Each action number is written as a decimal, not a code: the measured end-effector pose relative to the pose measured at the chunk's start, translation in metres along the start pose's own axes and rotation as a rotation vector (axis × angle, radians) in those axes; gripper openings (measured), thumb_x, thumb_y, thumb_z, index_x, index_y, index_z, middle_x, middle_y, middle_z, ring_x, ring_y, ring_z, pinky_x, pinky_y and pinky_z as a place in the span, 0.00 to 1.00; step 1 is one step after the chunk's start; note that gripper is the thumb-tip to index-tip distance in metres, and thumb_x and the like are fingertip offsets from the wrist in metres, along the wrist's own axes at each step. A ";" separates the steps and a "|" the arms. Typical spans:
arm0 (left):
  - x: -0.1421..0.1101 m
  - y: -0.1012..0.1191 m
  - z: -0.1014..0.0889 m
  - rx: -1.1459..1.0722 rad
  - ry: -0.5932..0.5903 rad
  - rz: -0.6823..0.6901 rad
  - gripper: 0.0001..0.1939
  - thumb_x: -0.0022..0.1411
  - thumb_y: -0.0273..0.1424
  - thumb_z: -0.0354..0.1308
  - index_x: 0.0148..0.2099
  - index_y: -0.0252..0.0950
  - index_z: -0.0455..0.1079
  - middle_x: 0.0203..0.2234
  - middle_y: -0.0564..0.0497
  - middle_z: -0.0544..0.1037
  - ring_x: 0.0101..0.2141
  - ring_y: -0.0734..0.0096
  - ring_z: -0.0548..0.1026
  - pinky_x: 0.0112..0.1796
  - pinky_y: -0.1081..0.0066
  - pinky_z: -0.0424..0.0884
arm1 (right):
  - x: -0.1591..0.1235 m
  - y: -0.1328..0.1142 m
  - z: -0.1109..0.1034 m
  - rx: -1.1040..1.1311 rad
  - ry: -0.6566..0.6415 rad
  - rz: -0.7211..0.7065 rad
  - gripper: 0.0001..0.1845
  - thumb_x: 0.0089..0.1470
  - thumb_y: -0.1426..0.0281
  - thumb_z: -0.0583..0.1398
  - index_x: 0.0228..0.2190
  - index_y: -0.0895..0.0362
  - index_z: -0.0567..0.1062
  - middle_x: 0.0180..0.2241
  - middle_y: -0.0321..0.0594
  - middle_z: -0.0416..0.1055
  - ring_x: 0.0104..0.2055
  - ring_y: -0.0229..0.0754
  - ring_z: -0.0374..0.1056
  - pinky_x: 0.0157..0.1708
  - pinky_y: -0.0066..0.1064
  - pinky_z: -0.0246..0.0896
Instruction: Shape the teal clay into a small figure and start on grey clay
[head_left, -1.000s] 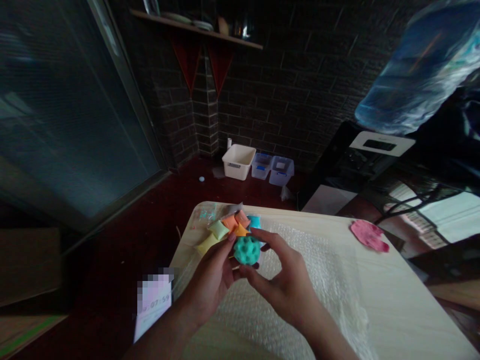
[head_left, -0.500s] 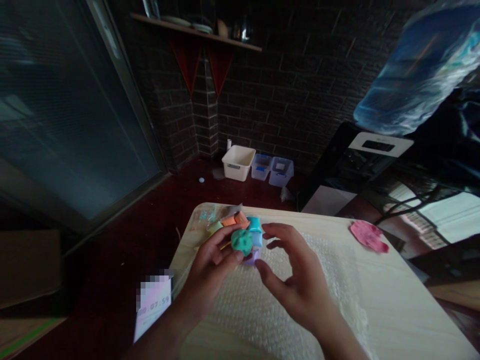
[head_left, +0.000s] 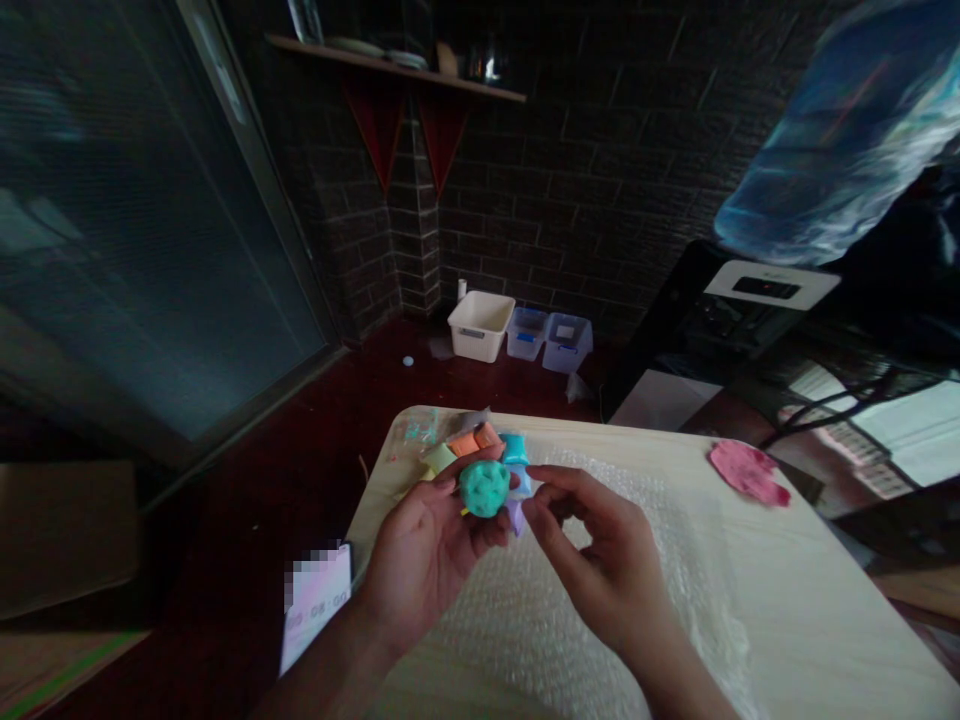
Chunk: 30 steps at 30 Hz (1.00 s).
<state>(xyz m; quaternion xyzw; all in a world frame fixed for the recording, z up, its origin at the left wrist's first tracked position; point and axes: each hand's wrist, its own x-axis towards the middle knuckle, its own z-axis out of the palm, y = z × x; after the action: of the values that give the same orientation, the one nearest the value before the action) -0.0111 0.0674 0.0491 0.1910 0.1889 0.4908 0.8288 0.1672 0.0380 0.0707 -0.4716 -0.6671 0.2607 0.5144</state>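
Note:
My left hand [head_left: 427, 560] holds a dimpled teal clay ball [head_left: 484, 487] between thumb and fingers, above the far left part of the table [head_left: 810, 610]. Just right of the ball is my right hand [head_left: 600, 565], its fingers curled in a loose pinch; whether it touches the ball is unclear. Behind the ball lie several small clay packets [head_left: 480, 443] in orange, yellow, cyan and purple.
A sheet of bubble wrap [head_left: 540, 630] covers the table under my hands. A flattened pink clay piece [head_left: 746, 472] lies at the far right edge. On the floor beyond stand a white bin [head_left: 478, 324] and two clear boxes [head_left: 551, 340]. A device with a screen [head_left: 319, 600] hangs at the left.
A second ago both hands gripped the ball. The right hand then let go and spread, and now its fingers have curled back toward the ball, which stays in the left hand.

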 end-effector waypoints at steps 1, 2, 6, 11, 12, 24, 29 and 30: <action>0.000 0.001 0.000 -0.002 0.007 -0.011 0.19 0.70 0.31 0.56 0.59 0.32 0.75 0.47 0.41 0.82 0.36 0.64 0.81 0.38 0.68 0.78 | 0.000 0.000 0.000 -0.011 0.002 -0.018 0.12 0.63 0.72 0.63 0.49 0.53 0.79 0.30 0.34 0.78 0.28 0.36 0.72 0.29 0.28 0.68; -0.001 0.002 0.000 -0.003 0.015 -0.022 0.18 0.71 0.31 0.57 0.59 0.32 0.75 0.47 0.41 0.82 0.36 0.65 0.81 0.38 0.69 0.78 | -0.001 -0.001 0.000 -0.023 0.005 -0.038 0.13 0.64 0.73 0.63 0.49 0.52 0.80 0.30 0.33 0.77 0.28 0.36 0.72 0.29 0.28 0.68; -0.001 0.004 0.001 -0.029 0.033 -0.052 0.15 0.73 0.32 0.58 0.57 0.33 0.77 0.46 0.42 0.83 0.37 0.67 0.82 0.39 0.71 0.79 | -0.004 -0.006 0.001 -0.080 -0.002 -0.122 0.15 0.63 0.74 0.62 0.49 0.52 0.80 0.30 0.34 0.77 0.28 0.36 0.72 0.29 0.29 0.69; 0.000 0.003 0.000 -0.030 -0.009 -0.045 0.16 0.74 0.36 0.57 0.55 0.32 0.77 0.46 0.40 0.84 0.40 0.64 0.83 0.42 0.68 0.80 | -0.009 -0.011 0.005 -0.122 -0.056 -0.238 0.19 0.61 0.77 0.61 0.53 0.52 0.77 0.31 0.35 0.76 0.28 0.37 0.71 0.27 0.29 0.68; 0.000 0.002 0.000 -0.025 -0.017 -0.039 0.16 0.73 0.36 0.57 0.55 0.32 0.77 0.46 0.40 0.84 0.40 0.64 0.82 0.41 0.69 0.80 | -0.010 -0.012 0.005 -0.134 -0.063 -0.262 0.21 0.61 0.78 0.61 0.54 0.53 0.77 0.30 0.35 0.76 0.28 0.37 0.71 0.26 0.29 0.68; 0.002 -0.002 -0.002 0.122 -0.041 0.157 0.13 0.68 0.31 0.65 0.53 0.41 0.80 0.54 0.46 0.81 0.46 0.66 0.80 0.43 0.72 0.80 | -0.012 -0.015 0.012 -0.381 -0.045 -0.331 0.19 0.63 0.75 0.59 0.55 0.59 0.76 0.26 0.38 0.73 0.25 0.41 0.70 0.23 0.32 0.64; 0.000 -0.006 -0.002 0.211 -0.010 0.239 0.13 0.64 0.30 0.68 0.52 0.41 0.82 0.55 0.46 0.80 0.47 0.65 0.80 0.46 0.71 0.79 | -0.012 -0.019 0.012 -0.367 -0.039 -0.264 0.15 0.62 0.74 0.59 0.49 0.59 0.77 0.27 0.38 0.75 0.24 0.40 0.69 0.23 0.32 0.64; 0.000 -0.006 -0.001 0.222 -0.005 0.247 0.14 0.64 0.30 0.69 0.52 0.40 0.82 0.55 0.46 0.81 0.46 0.66 0.80 0.46 0.72 0.79 | -0.012 -0.020 0.012 -0.348 -0.046 -0.244 0.14 0.62 0.73 0.59 0.48 0.59 0.77 0.27 0.37 0.76 0.24 0.40 0.70 0.23 0.32 0.65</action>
<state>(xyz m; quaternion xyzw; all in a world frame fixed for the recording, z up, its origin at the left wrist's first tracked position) -0.0072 0.0644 0.0447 0.3046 0.2151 0.5645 0.7364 0.1491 0.0207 0.0782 -0.4629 -0.7659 0.0879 0.4376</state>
